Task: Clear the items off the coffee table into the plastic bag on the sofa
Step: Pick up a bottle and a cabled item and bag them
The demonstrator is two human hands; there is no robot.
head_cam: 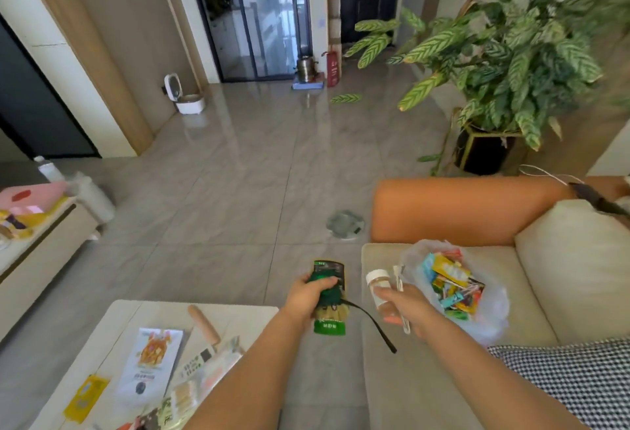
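1. Clear, crinkled plastic bag [491, 296] sits open on the cream sofa seat cushion [531, 272], approx 4 o'clock in view; it's stuffed w/ small bright snack packets [451, 288].
2. Right hand [404, 307] is just beside the bag's 9 o'clock rim, fingers curled round a small clear jar w/ white lid [376, 284] plus a thin clear tube [400, 296].
3. Left hand [306, 296] is at 9 o'clock of the right, over the floor gap btwn table and sofa, gripping a dark green pouch w/ lighter green bottom band [329, 296]; a black strap [371, 324] trails from it toward 4 o'clock.
4. White coffee table [112, 320] at 7 o'clock still holds a wooden rolling pin [204, 324], a white printed food packet [153, 365], a yellow sachet [87, 392] and more wrappers at its near edge.
5. Orange sofa arm [453, 208] lies at 12 o'clock of the bag; big striped-leaf potted plant [504, 54] beyond it.
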